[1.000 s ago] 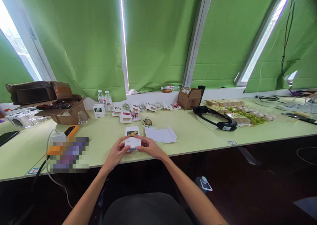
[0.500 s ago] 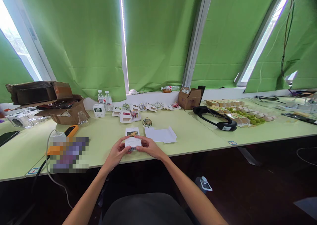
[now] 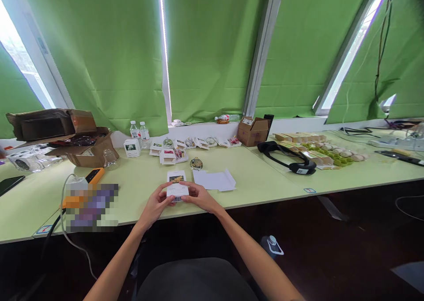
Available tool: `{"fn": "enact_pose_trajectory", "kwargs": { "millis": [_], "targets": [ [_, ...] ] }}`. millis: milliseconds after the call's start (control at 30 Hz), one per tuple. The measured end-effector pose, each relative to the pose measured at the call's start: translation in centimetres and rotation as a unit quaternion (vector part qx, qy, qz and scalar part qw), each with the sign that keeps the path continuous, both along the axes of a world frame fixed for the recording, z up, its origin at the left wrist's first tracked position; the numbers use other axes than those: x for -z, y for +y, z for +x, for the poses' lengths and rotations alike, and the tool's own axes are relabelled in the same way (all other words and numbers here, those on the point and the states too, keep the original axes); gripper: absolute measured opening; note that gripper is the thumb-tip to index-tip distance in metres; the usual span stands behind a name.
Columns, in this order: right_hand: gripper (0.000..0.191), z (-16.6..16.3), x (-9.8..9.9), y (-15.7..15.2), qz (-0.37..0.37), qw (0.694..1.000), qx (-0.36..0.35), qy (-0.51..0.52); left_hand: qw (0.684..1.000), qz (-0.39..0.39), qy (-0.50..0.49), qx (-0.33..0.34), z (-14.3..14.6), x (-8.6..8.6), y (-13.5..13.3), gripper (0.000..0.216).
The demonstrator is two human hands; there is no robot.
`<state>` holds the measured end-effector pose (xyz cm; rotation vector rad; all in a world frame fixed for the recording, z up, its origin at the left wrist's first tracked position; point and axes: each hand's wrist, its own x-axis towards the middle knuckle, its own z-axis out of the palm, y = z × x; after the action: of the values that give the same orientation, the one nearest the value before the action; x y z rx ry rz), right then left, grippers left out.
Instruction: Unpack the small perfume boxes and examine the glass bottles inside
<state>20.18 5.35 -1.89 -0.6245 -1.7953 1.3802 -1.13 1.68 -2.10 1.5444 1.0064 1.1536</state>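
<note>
Box (image 3: 177, 190) (white) held in fingers (image 3: 194, 189).

Daylight glaring between green blinds (image 3: 205, 49), floor (image 3: 331, 248) in deep shadow, wide-angle stretching, pixelated patch (image 3: 92, 207)

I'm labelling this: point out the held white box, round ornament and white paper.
White box (image 3: 177, 190): head view, middle of its plain panel.
Round ornament (image 3: 196, 163): head view, middle of its face.
White paper (image 3: 214, 180): head view, its middle.

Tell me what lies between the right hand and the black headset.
In the head view, a white paper sheet lies between them, nearer the right hand than the black headset.
</note>
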Motion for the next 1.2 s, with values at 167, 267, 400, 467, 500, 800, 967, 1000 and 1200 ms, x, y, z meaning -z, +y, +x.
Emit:
{"fn": "enact_pose_trajectory", "kwargs": {
  "millis": [167,267,400,467,500,800,967,1000,1200],
  "targets": [
    [0.065,-0.06,0.21,0.08,-0.001,1.000,0.005,0.000,1.000,-0.005,-0.006,0.012,0.01,-0.33,-0.09,0.063],
    [0.063,-0.08,0.29,0.09,0.001,1.000,0.007,-0.002,1.000,-0.003,-0.011,0.012,0.12,-0.36,-0.10,0.061],
    [0.063,-0.08,0.22,0.07,0.006,1.000,0.004,0.000,1.000,-0.002,-0.010,0.011,0.20,-0.42,-0.16,0.060],
    [0.064,-0.08,0.22,0.09,0.008,1.000,0.006,-0.004,1.000,-0.004,-0.010,0.009,0.19,-0.43,-0.15,0.061],
    [0.064,-0.09,0.23,0.11,0.008,1.000,0.008,-0.005,1.000,-0.005,-0.010,0.008,0.17,-0.42,-0.14,0.061],
    [0.062,-0.08,0.43,0.18,-0.002,1.000,0.008,-0.004,1.000,-0.002,-0.008,0.009,0.06,-0.22,0.02,0.062],
    [0.061,-0.09,0.53,0.25,-0.001,1.000,0.015,0.000,1.000,-0.003,0.007,-0.005,0.22,-0.48,-0.17,0.063],
    [0.061,-0.09,0.59,0.26,-0.002,1.000,0.015,0.001,1.000,-0.003,0.009,-0.006,0.25,-0.52,-0.21,0.063],
    [0.062,-0.12,0.87,0.33,-0.015,1.000,0.015,0.004,1.000,-0.001,0.001,0.002,0.31,-0.53,-0.28,0.062]
  ]
}}
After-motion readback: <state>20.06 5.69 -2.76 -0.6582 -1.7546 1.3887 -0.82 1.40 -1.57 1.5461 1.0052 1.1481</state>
